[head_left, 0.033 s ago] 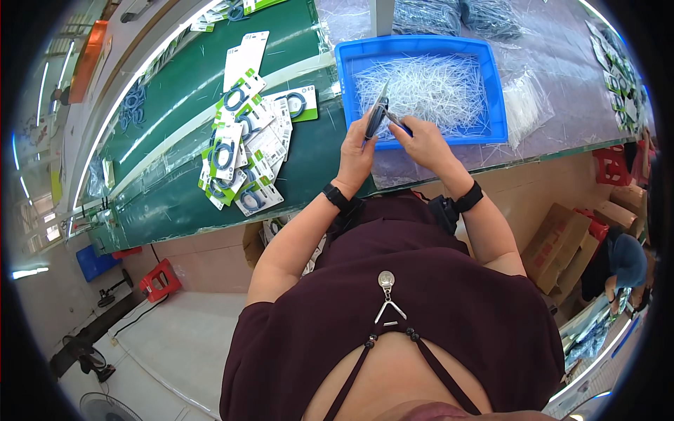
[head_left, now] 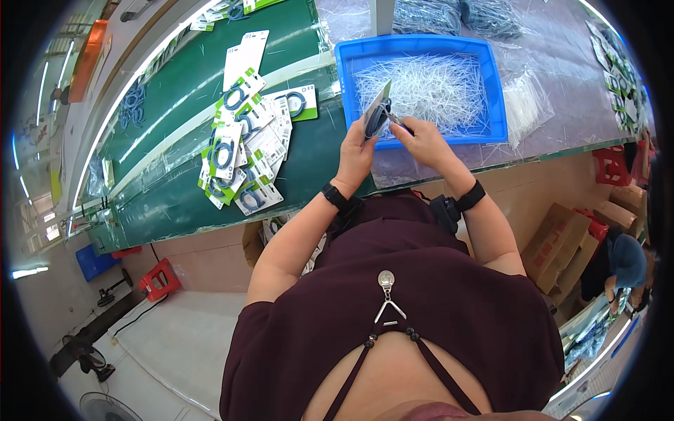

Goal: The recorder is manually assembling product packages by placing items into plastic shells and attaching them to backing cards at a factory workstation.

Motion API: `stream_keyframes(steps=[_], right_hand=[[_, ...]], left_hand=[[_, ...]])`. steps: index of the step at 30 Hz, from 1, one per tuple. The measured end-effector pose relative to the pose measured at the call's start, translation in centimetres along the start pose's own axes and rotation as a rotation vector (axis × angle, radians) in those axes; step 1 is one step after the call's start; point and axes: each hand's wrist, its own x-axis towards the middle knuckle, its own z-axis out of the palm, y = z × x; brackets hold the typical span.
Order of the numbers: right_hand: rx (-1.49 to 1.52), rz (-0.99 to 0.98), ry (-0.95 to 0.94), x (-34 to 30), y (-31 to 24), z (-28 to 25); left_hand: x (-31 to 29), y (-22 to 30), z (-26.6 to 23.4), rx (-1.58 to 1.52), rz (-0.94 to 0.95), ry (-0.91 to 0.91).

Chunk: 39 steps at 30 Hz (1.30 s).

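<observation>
Over the near left part of a blue tray (head_left: 500, 105), my left hand (head_left: 356, 153) is closed on a carded cable (head_left: 378, 121), a coiled dark blue-grey cable on a white and green card. The card stands tilted, with its green end up. My right hand (head_left: 425, 140) is closed round a small pair of cutters (head_left: 399, 123) with dark handles. The tips of the cutters meet the coil's right side; exactly what they touch is too small to tell. Many thin white plastic strips (head_left: 435, 91) lie in the tray.
A heap of carded cables (head_left: 242, 151) covers part of the green mat (head_left: 168, 186) on the left. Right of the tray lies a clear bag of white strips (head_left: 525, 105). Bagged dark cables (head_left: 428, 15) sit behind it, near a grey post (head_left: 382, 17). More cards (head_left: 618, 88) lie far right.
The carded cable has turned slightly in my left hand, so more of the coil and card shows. My right hand and the cutters have barely moved.
</observation>
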Motion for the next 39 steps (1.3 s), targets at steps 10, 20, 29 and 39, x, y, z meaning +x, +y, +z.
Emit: stream_keyframes(steps=[10, 20, 29, 39], right_hand=[[0.119, -0.278, 0.374, 1.6, -1.1, -0.1], [-0.26, -0.542, 0.393, 2.7, 0.0, -0.6], [-0.366, -0.243, 0.592, 7.4, 9.4, -2.5], [1.333, 0.517, 0.365, 0.9, 15.4, -9.0]], left_hand=[[-0.5, 1.1, -0.6, -0.217, -0.204, -0.118], [0.4, 1.0, -0.7, -0.058, -0.157, -0.18], [-0.4, 1.3, -6.9, 0.334, -0.251, -0.292], [-23.0, -1.0, -26.1, -0.102, -0.766, 0.345]])
